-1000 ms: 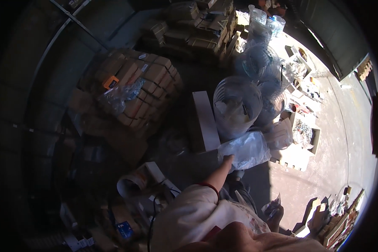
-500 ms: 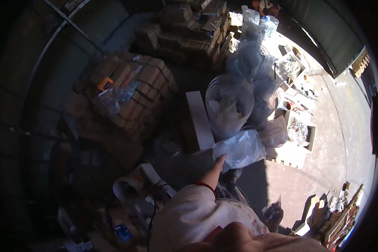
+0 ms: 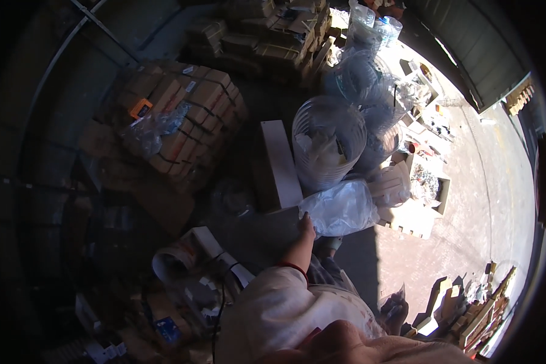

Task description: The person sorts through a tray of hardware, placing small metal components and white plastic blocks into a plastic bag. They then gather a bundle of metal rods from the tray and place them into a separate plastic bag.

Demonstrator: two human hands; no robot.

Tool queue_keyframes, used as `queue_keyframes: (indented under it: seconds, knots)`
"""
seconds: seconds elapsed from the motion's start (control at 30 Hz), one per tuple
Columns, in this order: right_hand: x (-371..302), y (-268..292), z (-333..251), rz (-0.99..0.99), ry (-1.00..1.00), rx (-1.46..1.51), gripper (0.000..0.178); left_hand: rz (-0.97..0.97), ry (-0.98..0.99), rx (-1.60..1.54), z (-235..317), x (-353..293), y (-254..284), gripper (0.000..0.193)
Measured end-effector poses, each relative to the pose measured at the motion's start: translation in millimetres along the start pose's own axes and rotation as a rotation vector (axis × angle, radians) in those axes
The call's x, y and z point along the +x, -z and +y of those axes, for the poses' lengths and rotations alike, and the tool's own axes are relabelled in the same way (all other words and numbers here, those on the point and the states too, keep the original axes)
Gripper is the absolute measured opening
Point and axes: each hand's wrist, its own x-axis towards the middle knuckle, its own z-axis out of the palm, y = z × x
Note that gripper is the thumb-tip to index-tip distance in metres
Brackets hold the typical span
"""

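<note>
A large clear plastic bag (image 3: 341, 209) is spread out in front of me, beside a big round translucent ribbed tub (image 3: 303, 142). My left hand (image 3: 307, 225) is closed at the bag's near left edge, with the thumb up and the plastic against it; its other fingers are mostly hidden. Low on the right, in shadow, my right hand (image 3: 393, 315) is closed round a small crinkled clear plastic packet (image 3: 399, 296). What the packet contains is too dark to make out.
A long white carton (image 3: 280, 161) stands left of the tub. Strapped brown cartons (image 3: 203, 103) are stacked further left. Several more clear tubs (image 3: 358, 76) stand behind. An open box of small parts (image 3: 428, 185) sits on the sunlit floor at right, and a white roll (image 3: 175, 261) lies lower left.
The whole view has shifted slightly, so things appear further left. My left hand has turned at the bag's edge, its thumb now pointing up. My right hand still holds the packet.
</note>
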Motion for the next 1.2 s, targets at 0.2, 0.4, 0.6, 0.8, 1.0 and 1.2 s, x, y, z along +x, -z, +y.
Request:
queue_keyframes:
  seconds: [0.2,0.4,0.6,0.8,1.0,1.2]
  knots:
    - [-9.6,-84.1,-7.6,0.112,-0.041,-0.025,0.013,0.063,-0.692,0.424,-20.5,66.4,90.1,0.025]
    - [38.4,-39.7,-0.9,-0.285,-0.155,0.112,0.036,-0.407,0.237,-0.338,37.0,0.1,83.5,0.007]
    - [53.2,-56.3,-11.1,-0.318,-0.116,-0.199,0.037,-0.348,-0.081,0.225,99.1,-57.7,66.0,0.014]
    - [83.6,-83.4,-7.6,-0.417,-0.143,-0.023,0.042,-0.334,-0.271,0.196,126.9,-49.5,93.6,0.027]
    - [101.0,-102.9,-10.9,-0.402,-0.306,-0.185,0.032,-0.276,-0.008,-0.093,54.1,-18.5,91.6,0.029]
    - [104.7,-109.6,-23.2,-0.396,-0.383,-0.189,0.034,-0.299,0.136,-0.274,7.6,-29.2,58.7,0.046]
